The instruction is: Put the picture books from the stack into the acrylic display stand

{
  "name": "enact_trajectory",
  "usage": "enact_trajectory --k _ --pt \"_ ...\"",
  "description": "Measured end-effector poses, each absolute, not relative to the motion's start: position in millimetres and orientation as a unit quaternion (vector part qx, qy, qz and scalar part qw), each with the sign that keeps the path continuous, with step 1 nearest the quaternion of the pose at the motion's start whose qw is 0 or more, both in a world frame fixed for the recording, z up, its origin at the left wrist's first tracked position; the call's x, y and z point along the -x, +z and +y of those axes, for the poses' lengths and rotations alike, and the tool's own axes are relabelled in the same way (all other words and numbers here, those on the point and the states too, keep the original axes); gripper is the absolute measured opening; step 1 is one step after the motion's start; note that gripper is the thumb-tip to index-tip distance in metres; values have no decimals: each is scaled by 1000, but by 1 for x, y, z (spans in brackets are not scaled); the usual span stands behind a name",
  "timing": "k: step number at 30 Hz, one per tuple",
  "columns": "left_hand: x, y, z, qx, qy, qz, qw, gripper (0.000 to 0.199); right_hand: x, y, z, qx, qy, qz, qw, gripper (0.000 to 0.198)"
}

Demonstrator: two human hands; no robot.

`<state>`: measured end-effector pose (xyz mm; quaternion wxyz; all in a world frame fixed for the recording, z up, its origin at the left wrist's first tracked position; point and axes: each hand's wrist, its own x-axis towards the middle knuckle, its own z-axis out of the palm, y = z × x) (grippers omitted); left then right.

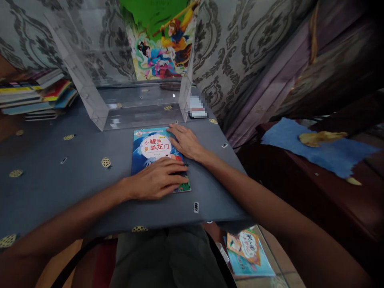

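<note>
A blue children's book (156, 150) with a white circle and red lettering on its cover lies closed on the grey patterned tablecloth (90, 188). Across its lower part rests my left hand (159, 178), flat, with the fingers stretched toward the right edge and hiding some of the cover. My right hand (186, 142) lies at the book's upper right edge, its fingers spread and the fingertips on the cover. Neither hand grips the book; both touch it from above.
Behind the book stands a clear acrylic rack (99, 108) with a green picture book (162, 44) upright in it. Stacked books (39, 94) sit at the back left. More books (249, 252) lie below the table's right edge. A blue cloth (282, 140) covers part of a dark red surface at right.
</note>
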<state>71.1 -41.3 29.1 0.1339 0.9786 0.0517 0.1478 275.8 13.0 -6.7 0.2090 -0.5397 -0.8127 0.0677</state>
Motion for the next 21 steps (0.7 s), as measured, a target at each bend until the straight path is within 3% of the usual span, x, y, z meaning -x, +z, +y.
enact_trajectory --k 21 --pt "-74 28 -56 -989 138 32 33 29 -283 -8 15 521 93 -817 227 43"
